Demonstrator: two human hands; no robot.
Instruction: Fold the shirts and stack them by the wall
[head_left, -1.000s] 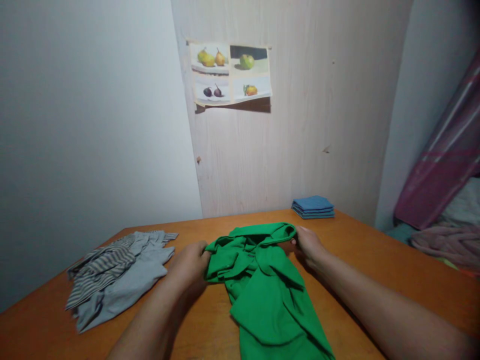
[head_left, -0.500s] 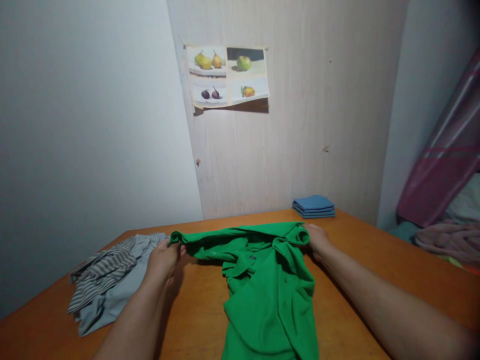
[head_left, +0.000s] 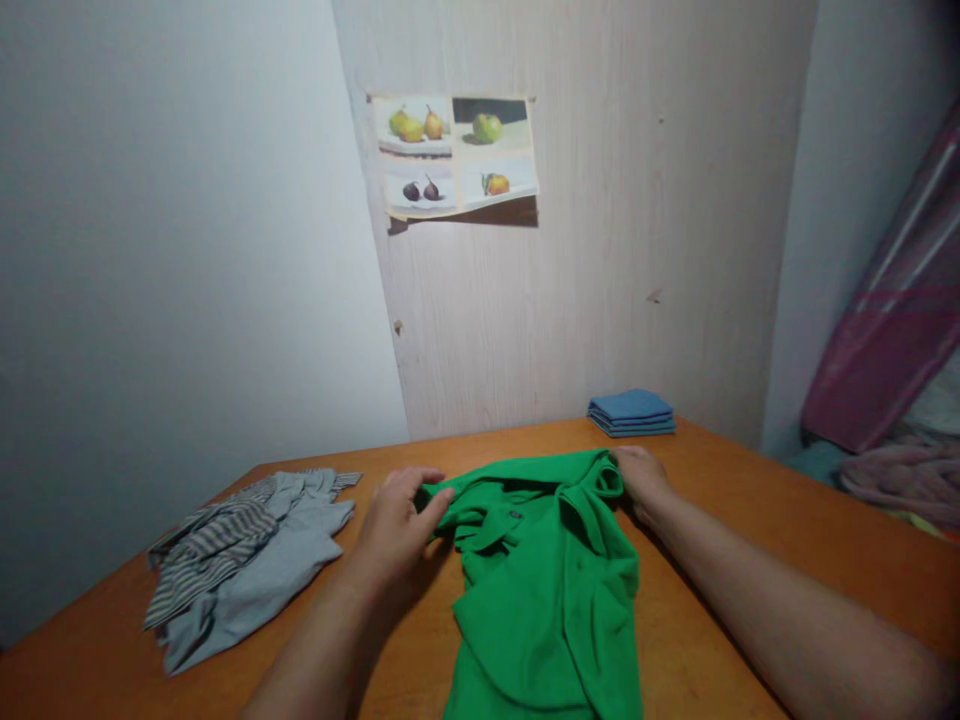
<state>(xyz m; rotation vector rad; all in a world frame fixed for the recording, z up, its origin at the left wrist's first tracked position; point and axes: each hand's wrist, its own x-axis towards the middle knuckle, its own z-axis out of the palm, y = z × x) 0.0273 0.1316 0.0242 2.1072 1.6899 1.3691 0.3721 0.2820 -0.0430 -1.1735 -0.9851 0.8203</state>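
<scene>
The shirt (head_left: pixel 540 600) is showing green, clothes (head_left: pixel 262 572) left of it grey and striped, folded cloth (head_left: pixel 631 410) beyond it blue.

Matt soft-cloth grn shirt (head_left: pixel 544 620), smooth wood-look tbl (head_left: pixel 750 500), paper fruit pic (head_left: pixel 455 160), glossy plastic-type purple sheet (head_left: pixel 862 370).

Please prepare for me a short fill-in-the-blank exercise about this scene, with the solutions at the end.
1. The right hand holds a garment whose colour is ____.
2. The crumpled grey and striped cloth lies on the table, to the ____ of the left hand.
3. The stack of folded cloth near the far edge of the table is coloured ____.
4. The sheet on the wall shows four pictures of ____.

Missing words: green; left; blue; fruit.
</scene>
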